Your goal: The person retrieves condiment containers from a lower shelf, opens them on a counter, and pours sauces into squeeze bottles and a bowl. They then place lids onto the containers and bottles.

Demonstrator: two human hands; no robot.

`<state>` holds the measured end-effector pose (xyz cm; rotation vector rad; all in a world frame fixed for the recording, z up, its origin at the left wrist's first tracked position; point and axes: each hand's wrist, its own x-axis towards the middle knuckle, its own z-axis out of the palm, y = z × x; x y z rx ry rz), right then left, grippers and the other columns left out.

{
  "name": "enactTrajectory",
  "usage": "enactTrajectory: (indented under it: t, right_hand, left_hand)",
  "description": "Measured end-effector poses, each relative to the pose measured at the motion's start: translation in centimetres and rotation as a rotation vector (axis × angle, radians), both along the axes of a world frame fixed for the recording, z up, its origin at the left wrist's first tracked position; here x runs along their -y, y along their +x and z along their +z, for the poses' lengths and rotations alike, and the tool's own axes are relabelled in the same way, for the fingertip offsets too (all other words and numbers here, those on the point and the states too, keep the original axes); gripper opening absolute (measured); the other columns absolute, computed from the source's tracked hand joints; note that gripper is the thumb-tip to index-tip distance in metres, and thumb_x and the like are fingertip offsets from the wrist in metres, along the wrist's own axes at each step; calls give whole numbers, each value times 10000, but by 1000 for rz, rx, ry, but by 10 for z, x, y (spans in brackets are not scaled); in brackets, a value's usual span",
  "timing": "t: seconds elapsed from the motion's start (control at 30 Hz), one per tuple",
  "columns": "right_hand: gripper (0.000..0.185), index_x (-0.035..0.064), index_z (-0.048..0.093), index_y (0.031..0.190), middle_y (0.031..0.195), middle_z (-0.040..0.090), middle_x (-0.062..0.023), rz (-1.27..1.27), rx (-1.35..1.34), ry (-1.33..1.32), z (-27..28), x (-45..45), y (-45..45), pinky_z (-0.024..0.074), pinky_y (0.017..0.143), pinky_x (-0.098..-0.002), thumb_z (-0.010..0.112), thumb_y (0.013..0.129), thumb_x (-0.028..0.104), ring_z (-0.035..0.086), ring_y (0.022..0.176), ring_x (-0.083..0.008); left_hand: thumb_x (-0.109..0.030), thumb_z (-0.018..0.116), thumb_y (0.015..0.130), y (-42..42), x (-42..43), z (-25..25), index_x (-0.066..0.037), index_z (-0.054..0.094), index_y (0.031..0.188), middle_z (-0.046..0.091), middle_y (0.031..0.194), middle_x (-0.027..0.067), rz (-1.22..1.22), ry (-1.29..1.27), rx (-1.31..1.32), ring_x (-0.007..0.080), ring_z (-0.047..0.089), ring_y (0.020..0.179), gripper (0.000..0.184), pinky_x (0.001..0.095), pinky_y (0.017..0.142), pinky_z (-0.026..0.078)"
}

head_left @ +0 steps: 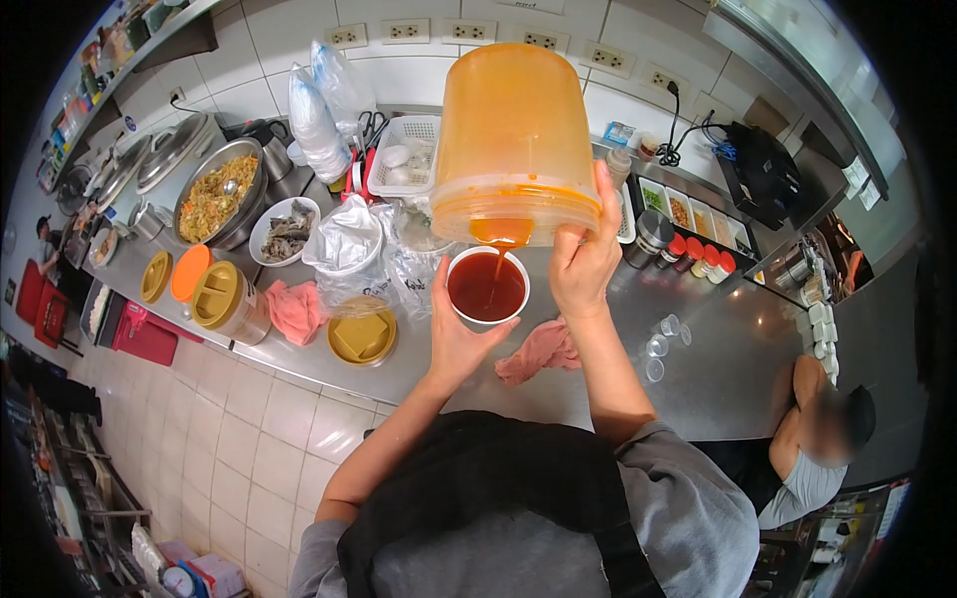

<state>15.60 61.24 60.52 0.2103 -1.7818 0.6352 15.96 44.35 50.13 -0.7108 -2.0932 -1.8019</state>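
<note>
Head view, left hand (461, 346) gripping cup (487, 287), right hand (586, 267) gripping pouring tub (516, 130), sign (530, 4) blurred

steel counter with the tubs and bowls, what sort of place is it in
Probably a commercial kitchen: a long steel counter, a large metal bowl of food and a row of red-capped shakers.

The left hand (461, 344) curls around the white cup (488, 321), thumb and fingers spread on opposite sides. The right hand (583, 261) is raised above and right of the cup, fingers pointing up, its bare forearm (610, 374) angling up.
</note>
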Motion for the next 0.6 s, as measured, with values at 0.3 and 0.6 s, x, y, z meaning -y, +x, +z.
enactTrajectory:
  t: [0.3,0.6]
  right_hand:
    - [631,-9,353,1484,1470,502,-206,-22,-95,75,3,-1,-1,521,978,-418,534,880,-6,596,1226,-405]
    - [552,-69,295,1481,1495,433,-249,42,-58,82,-6,-3,1,426,1088,-411,496,1018,155,535,1307,-378]
  left_hand:
    - [-215,934,647,0,0,-3,37,162,1537,414,1430,230,-2,11,36,317,496,1309,1205,424,1092,416]
    - [-221,936,644,0,1,-7,41,156,1538,392,1445,228,-20,49,65,319,481,1320,1215,422,1102,404]
